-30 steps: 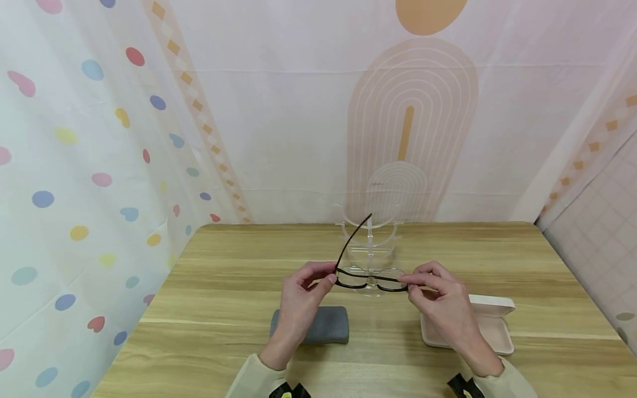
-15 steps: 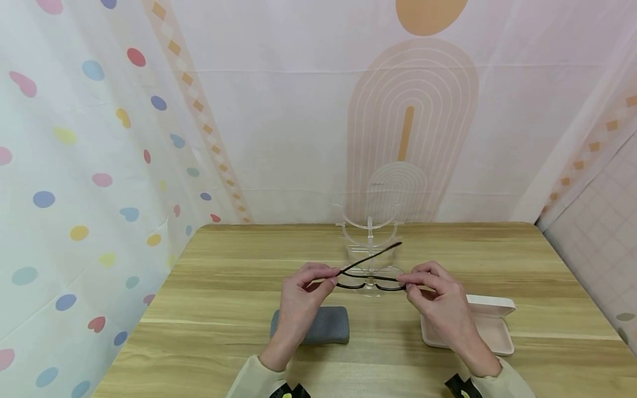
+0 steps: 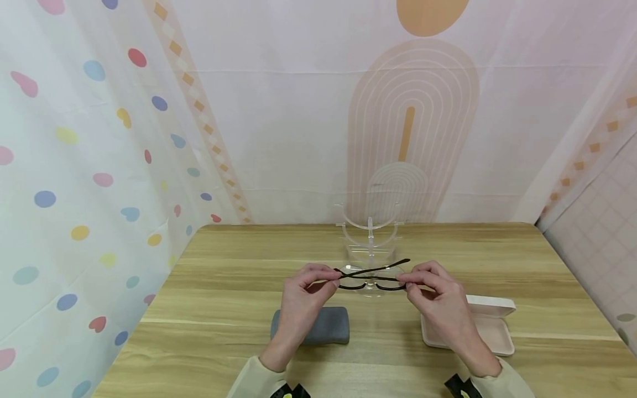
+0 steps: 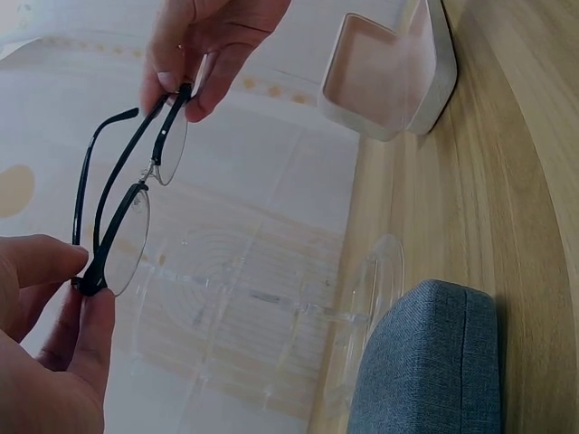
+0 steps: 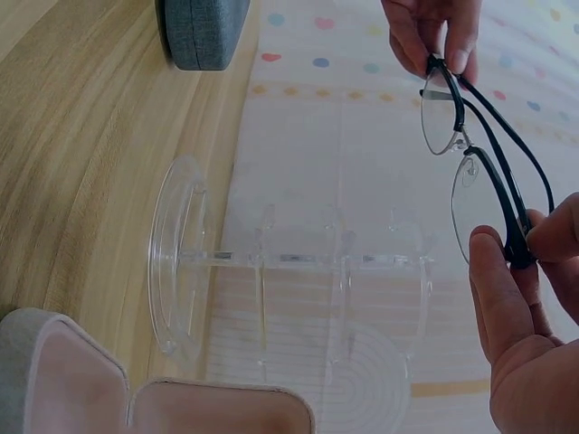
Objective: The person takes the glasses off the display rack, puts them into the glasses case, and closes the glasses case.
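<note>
Between my two hands a pair of black half-rim eyeglasses (image 3: 352, 287) is held up over the table. My left hand (image 3: 304, 298) pinches the left corner of the frame near the hinge, thumb in front. At the opposite corner my right hand (image 3: 440, 301) grips the frame the same way. One temple lies folded across behind the lenses; the other slants over it, its tip short of the right fingers. In the left wrist view the eyeglasses (image 4: 113, 226) show clear lenses and a metal bridge. The right wrist view shows both hinge ends of the eyeglasses (image 5: 489, 176) between fingertips.
Behind the eyeglasses stands a clear acrylic display stand (image 3: 370, 237) with several tiers. A closed grey fabric glasses case (image 3: 325, 326) lies below my left hand. Under my right hand is an open glasses case (image 3: 495, 334) with a pink lining. A patterned curtain (image 3: 288, 121) hangs behind the table.
The left temple has swung down and to the right, from pointing steeply up to lying nearly flat across the frame. Both hands have stayed almost in place.
</note>
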Demonstrator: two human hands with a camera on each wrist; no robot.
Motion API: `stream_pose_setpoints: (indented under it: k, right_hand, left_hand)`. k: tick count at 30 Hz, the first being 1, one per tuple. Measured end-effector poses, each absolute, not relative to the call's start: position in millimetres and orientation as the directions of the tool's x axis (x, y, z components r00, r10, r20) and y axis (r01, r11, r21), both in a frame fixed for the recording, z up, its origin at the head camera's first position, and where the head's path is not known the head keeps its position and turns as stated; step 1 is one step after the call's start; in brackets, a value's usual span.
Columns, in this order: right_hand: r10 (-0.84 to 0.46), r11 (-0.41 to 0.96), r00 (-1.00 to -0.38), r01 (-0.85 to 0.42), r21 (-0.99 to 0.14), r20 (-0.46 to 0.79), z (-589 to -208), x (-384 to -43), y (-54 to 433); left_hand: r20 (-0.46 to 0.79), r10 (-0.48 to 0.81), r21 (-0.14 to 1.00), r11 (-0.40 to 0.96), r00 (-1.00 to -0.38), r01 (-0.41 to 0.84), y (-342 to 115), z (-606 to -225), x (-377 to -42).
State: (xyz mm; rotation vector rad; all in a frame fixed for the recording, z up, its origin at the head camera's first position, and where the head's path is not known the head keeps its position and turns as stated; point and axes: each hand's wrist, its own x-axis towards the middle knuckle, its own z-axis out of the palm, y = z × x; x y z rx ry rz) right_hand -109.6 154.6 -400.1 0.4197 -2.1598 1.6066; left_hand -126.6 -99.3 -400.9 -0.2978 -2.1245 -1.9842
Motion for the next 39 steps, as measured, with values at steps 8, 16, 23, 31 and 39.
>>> stream_pose_setpoints:
  k: [8, 16, 23, 31, 39]
  right_hand:
    - [0.006, 0.268, -0.886, -0.444, -0.855, 0.463, -399.5, -109.8, 154.3]
    - [0.030, 0.254, -0.898, -0.418, -0.872, 0.439, -399.0, -109.3, 153.1]
    - [0.038, 0.259, -0.907, -0.397, -0.881, 0.420, -399.7, -109.1, 153.1]
    - [0.050, 0.297, -0.933, -0.326, -0.898, 0.355, -397.8, -108.1, 153.5]
    - [0.040, 0.287, -0.918, -0.369, -0.884, 0.396, -400.9, -109.1, 155.7]
  left_hand:
    - [0.276, 0.008, 0.954, 0.116, -0.961, 0.275, -98.5, -401.2, -126.1]
    - [0.275, 0.010, 0.950, 0.154, -0.961, 0.274, -98.2, -402.5, -126.2]
    - [0.255, 0.012, 0.945, 0.208, -0.967, 0.252, -97.8, -402.8, -126.3]
    - [0.235, 0.015, 0.947, 0.221, -0.972, 0.233, -96.2, -403.1, -126.4]
    - [0.232, 0.020, 0.949, 0.212, -0.972, 0.231, -96.4, -404.9, -127.0]
